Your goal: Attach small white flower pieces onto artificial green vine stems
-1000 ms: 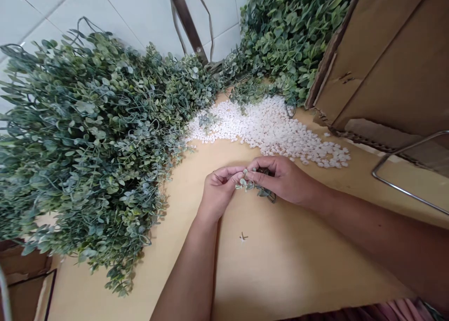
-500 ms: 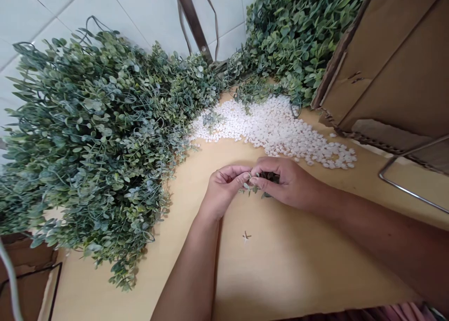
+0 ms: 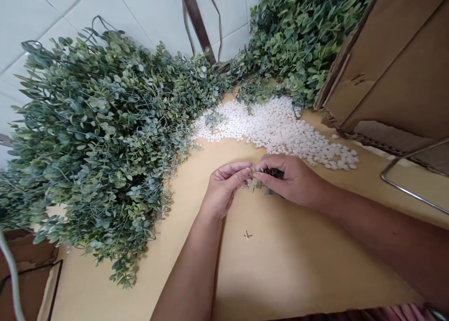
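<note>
Dusty green foliage (image 3: 101, 143) at nine o'clock, white pieces (image 3: 273, 127) from twelve to three, brown cardboard (image 3: 396, 73) at two, tan tabletop (image 3: 259, 279) at six, green sprig (image 3: 250, 184) dead centre!

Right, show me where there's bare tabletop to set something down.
Bare tabletop lies between the left forearm and right forearm, around a small scrap; also between the left forearm and the large foliage heap. Crowded: the back, with white pieces and more foliage beside the cardboard, and the middle, where the right hand holds a leafy sprig.
</note>
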`<state>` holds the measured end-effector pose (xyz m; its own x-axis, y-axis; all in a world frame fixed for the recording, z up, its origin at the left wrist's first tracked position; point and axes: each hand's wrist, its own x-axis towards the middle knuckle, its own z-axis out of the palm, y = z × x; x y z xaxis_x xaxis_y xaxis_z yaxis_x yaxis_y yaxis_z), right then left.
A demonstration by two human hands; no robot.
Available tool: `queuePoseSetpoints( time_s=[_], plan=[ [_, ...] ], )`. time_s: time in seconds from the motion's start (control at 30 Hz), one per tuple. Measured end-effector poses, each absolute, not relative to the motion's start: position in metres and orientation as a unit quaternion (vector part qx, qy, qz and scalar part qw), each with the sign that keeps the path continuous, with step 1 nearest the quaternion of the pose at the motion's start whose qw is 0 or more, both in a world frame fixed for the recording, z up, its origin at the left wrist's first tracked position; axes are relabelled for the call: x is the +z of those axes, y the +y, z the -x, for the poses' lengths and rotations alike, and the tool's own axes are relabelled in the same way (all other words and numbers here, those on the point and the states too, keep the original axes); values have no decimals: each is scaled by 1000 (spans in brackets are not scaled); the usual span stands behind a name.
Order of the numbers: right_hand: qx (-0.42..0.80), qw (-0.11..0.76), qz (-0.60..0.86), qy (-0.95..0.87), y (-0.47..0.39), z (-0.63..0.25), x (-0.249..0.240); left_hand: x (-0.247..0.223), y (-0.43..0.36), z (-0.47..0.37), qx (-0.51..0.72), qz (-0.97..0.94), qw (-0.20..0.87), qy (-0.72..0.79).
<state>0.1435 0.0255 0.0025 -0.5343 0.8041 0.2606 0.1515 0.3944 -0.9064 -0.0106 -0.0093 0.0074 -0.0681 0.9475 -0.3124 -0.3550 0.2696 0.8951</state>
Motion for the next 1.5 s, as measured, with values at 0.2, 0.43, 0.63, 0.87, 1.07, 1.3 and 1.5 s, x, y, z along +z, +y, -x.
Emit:
queuePoseSetpoints(
  time_s=[0.2,0.43,0.63,0.87,1.07,1.3,1.5],
  plan=[
    [447,376,341,-737,24,-143,3,7,-9,11,539,-285,627,484],
    [419,392,349,-741,23,-142,2,4,-8,10,533,-317,612,490],
    [409,390,360,-742,24,-142,0,2,-8,10,540,-326,595,497],
    [399,396,354,-747,24,-142,-3,2,-7,11,539,-336,588,500],
    [384,401,352,-754,24,-142,-1,1,-7,12,533,-339,591,503],
    [380,404,346,-757,24,-142,-1,1,-7,13,527,-335,594,507],
    [377,409,341,-758,23,-142,-1,2,-7,12,523,-332,593,515]
  ],
)
